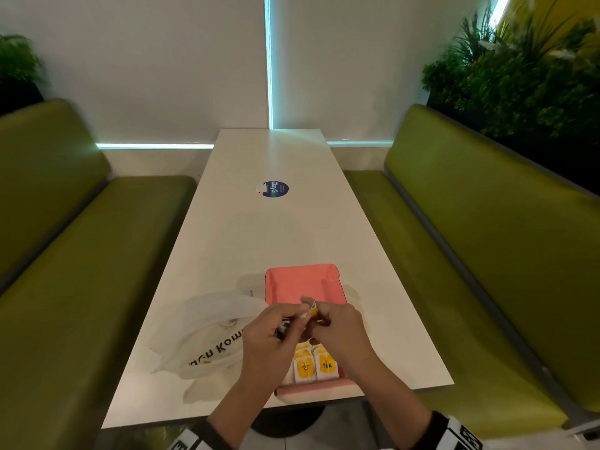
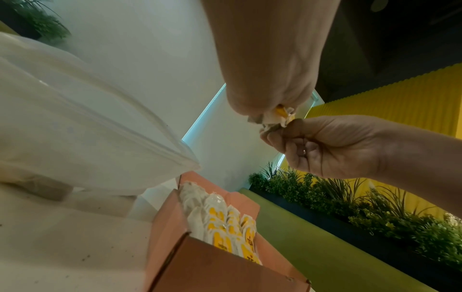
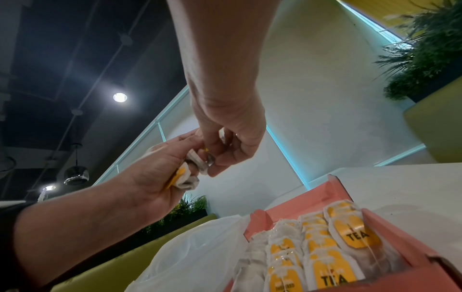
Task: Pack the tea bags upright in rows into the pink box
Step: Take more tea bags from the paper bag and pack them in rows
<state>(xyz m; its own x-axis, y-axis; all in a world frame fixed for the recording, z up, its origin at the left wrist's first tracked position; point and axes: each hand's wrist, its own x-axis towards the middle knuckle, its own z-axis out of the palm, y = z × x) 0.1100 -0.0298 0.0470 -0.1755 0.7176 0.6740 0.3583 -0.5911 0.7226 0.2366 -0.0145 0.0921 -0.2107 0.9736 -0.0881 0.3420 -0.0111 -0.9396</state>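
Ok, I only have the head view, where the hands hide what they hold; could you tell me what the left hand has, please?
Observer: The right wrist view shows the left hand gripping a bunch of tea bags.
Operator: And the right hand?
Observer: The right hand pinches one bag from that bunch.
Operator: How full is the pink box?
Observer: At least three upright rows fill its near end.
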